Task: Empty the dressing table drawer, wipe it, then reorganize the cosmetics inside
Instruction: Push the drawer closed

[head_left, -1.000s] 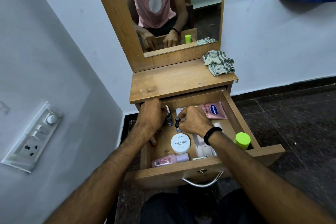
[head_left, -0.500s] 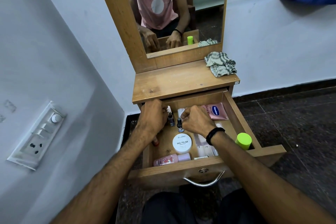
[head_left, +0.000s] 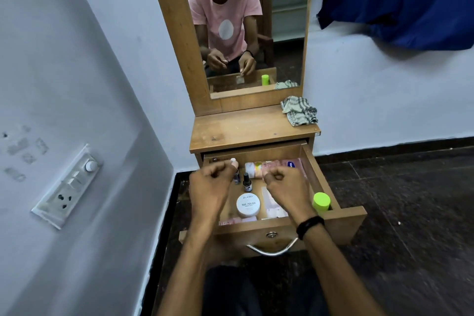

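Observation:
The wooden drawer (head_left: 345,215) of the dressing table is pulled out. Inside it are a white round "nail polish" jar (head_left: 248,205), a small dark bottle (head_left: 247,182), a white-capped bottle (head_left: 233,161), a pink tube (head_left: 288,163), a clear packet (head_left: 272,204), a pink bottle (head_left: 239,220) along the front wall and a green-capped bottle (head_left: 321,200) in the right corner. My left hand (head_left: 210,187) hovers over the drawer's left side with curled fingers. My right hand (head_left: 287,190) hovers over the right side, also curled. I see nothing in either hand.
A checked cloth (head_left: 299,110) lies on the right rear of the wooden tabletop (head_left: 243,128). A tall mirror (head_left: 282,20) rises behind it. A wall with a switchboard (head_left: 69,187) is close on the left. Dark tiled floor (head_left: 397,187) lies to the right.
Both hands have lifted up and back from the small bottles at the rear of the drawer. The dark bottle now stands free between them. The camera has tilted up.

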